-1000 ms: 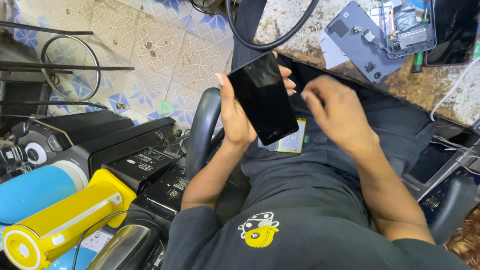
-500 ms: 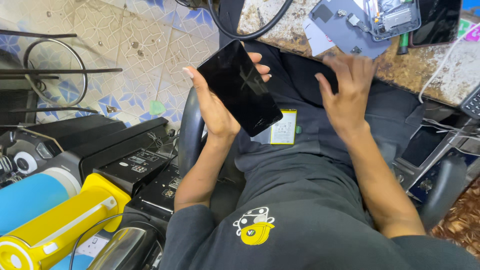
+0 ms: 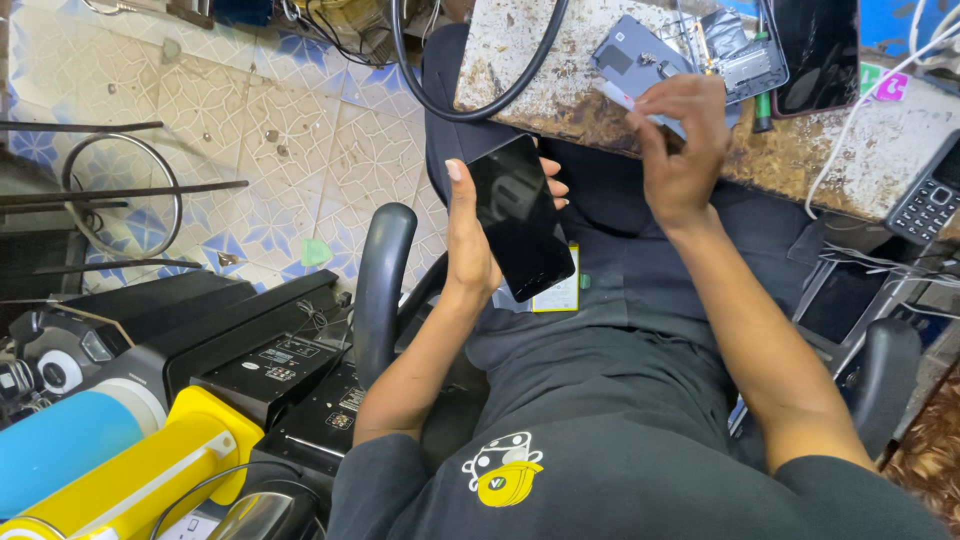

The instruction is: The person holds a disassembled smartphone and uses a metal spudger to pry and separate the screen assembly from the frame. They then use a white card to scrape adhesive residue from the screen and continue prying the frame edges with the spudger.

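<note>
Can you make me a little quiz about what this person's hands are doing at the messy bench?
1. True or false: the left hand holds a black phone screen over the lap.
2. What is the right hand touching? A) a grey phone back panel on the bench B) the yellow cylinder C) the keypad phone
3. Fill in: the black cable loops over the bench's ____ end, left or right in the picture.

Key: 1 true. 2 A; a thin pale card seems pinched there too. 3 left.
</note>
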